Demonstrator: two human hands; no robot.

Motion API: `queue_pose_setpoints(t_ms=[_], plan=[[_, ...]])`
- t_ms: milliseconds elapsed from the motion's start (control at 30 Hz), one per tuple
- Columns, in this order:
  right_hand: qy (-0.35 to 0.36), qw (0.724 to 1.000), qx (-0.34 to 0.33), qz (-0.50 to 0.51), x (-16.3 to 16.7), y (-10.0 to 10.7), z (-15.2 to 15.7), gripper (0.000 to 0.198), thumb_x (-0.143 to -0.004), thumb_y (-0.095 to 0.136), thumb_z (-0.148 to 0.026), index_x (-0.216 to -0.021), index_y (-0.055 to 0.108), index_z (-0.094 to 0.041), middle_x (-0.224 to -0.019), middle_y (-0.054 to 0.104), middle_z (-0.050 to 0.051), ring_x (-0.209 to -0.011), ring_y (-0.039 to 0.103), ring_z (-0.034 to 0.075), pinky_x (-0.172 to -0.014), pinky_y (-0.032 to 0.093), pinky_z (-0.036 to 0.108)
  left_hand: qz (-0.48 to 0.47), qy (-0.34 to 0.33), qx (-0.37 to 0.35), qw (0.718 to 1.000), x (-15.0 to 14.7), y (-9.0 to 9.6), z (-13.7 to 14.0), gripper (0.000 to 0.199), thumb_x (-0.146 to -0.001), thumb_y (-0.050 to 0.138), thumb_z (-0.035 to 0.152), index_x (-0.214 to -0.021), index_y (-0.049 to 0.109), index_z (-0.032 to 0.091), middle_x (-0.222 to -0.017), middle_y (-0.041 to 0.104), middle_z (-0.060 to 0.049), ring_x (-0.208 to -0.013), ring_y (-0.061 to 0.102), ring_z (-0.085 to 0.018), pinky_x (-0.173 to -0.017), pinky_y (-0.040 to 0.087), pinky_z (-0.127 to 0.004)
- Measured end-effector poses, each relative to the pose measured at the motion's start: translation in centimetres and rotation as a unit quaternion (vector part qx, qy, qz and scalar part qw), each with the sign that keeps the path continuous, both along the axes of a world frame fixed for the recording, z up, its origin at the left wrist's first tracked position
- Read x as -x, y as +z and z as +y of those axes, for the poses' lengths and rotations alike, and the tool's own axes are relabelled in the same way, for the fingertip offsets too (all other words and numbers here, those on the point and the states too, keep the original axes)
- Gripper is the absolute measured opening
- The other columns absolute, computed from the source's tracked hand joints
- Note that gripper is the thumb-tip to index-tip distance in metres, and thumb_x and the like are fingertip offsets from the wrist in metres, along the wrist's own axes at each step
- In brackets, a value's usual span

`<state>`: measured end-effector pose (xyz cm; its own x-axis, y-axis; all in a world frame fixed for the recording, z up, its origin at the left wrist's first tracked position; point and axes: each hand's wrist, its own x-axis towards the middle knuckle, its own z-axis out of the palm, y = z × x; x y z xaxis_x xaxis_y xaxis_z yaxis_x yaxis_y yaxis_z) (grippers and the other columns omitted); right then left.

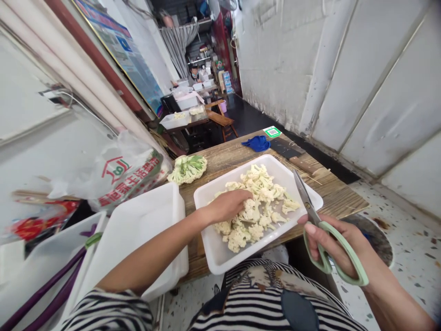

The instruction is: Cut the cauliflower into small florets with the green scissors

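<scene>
My left hand (229, 204) is in a white plastic tray (210, 264), its fingers curled down on the cauliflower florets (263, 188); the fingertips are partly hidden. Cut florets lie scattered over the tray's bottom. Beyond the tray's right end, my right hand (344, 243) is closed around the pale green handles of a pair of scissors (322, 239). Their blades point up and away, close to the tray's right rim. A larger piece of cauliflower (188, 169) with a green stem rests on the wooden table (223, 154), behind the tray on the left.
A cleaver (289, 151) and a blue cloth (257, 143) lie at the table's far side, near a QR-code card (273, 132). Stacked white bins (144, 220) stand on the left, with long purple eggplants (58, 294) beside them. A printed plastic bag (124, 174) sits behind. Another person (195, 72) is far back.
</scene>
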<state>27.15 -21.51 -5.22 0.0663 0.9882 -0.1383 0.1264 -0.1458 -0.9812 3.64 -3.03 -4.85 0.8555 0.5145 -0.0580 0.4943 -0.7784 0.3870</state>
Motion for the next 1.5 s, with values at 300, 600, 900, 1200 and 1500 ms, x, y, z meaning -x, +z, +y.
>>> queue_pose_setpoints(t_ms=[300, 600, 900, 1200, 1500], plan=[[0.087, 0.99, -0.078, -0.073, 0.6, 1.2, -1.1, 0.05, -0.093, 0.04, -0.061, -0.124, 0.048, -0.022, -0.09, 0.06, 0.005, -0.084, 0.059, 0.023, -0.077, 0.049, 0.036, -0.29, 0.168, 0.382, 0.861, 0.8, 2.5, -0.3, 0.031, -0.072, 0.065, 0.018, -0.098, 0.049, 0.019, -0.101, 0.06, -0.003, -0.087, 0.061, -0.015, -0.077, 0.052, -0.03], [0.024, 0.9, -0.123, -0.417, 2.2, 1.6, 0.1, 0.057, -0.093, 0.044, -0.055, -0.132, 0.049, -0.014, -0.114, 0.059, 0.018, -0.1, 0.062, 0.034, -0.084, 0.051, 0.048, -0.382, 0.222, 0.624, 0.644, 1.2, 3.7, -0.9, 0.027, -0.08, 0.067, 0.025, -0.104, 0.055, 0.021, -0.09, 0.066, -0.003, -0.078, 0.068, -0.018, -0.066, 0.056, -0.031], [0.033, 0.865, -0.223, -0.448, 2.0, 1.1, 1.8, 0.055, -0.088, 0.057, -0.048, -0.129, 0.053, -0.012, -0.104, 0.057, 0.015, -0.084, 0.064, 0.028, -0.073, 0.055, 0.043, -0.22, 0.125, 0.76, 0.599, 1.1, 3.2, -0.6, 0.041, -0.083, 0.053, 0.043, -0.102, 0.063, 0.008, -0.085, 0.073, -0.013, -0.076, 0.071, -0.026, -0.07, 0.055, -0.036], [0.064, 0.865, -0.254, -0.428, 1.8, 1.2, 2.1, 0.05, -0.087, 0.061, -0.044, -0.125, 0.056, -0.011, -0.096, 0.057, 0.013, -0.079, 0.062, 0.026, -0.07, 0.055, 0.041, -0.164, 0.133, 0.768, 0.604, -0.2, 2.4, -1.5, 0.052, -0.081, 0.046, 0.053, -0.094, 0.067, 0.007, -0.075, 0.073, -0.015, -0.067, 0.07, -0.027, -0.065, 0.053, -0.035], [0.086, 0.9, -0.184, -0.385, 0.5, 1.6, 1.0, 0.048, -0.09, 0.058, -0.043, -0.13, 0.05, -0.019, -0.101, 0.059, 0.011, -0.079, 0.064, 0.023, -0.071, 0.055, 0.038, -0.273, 0.203, 0.72, 0.605, -1.6, 4.2, -3.5, 0.04, -0.09, 0.05, 0.045, -0.108, 0.062, 0.011, -0.097, 0.071, -0.014, -0.079, 0.07, -0.023, -0.07, 0.055, -0.035]])
